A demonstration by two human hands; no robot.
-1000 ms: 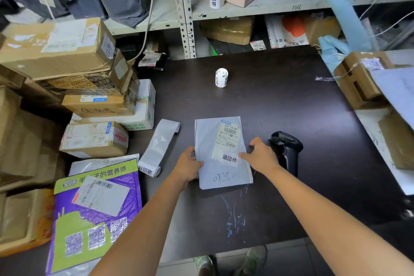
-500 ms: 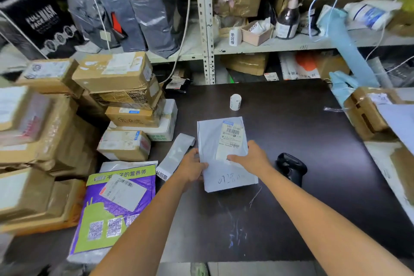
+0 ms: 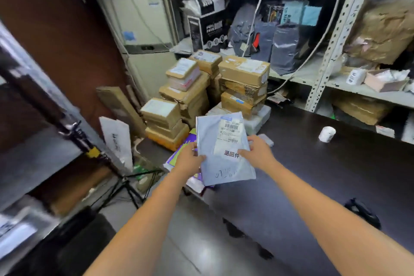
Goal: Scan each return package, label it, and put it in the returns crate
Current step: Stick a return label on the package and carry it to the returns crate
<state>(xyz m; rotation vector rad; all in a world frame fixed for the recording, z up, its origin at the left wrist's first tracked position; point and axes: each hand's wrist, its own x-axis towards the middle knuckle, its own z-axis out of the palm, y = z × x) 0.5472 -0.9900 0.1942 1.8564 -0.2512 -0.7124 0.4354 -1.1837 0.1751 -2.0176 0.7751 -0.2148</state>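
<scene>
Partly hidden behind grey mailer [image 3: 226, 169]: fingers of left hand [image 3: 190, 161], right hand [image 3: 258, 152].

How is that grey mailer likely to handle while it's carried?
Probably light: the grey mailer is held up by just the left hand and right hand pinching its side edges. Likely floppy, not stiff: it looks like a thin, flat plastic bag. Its smooth film may be slippery, so grip firmly.
</scene>
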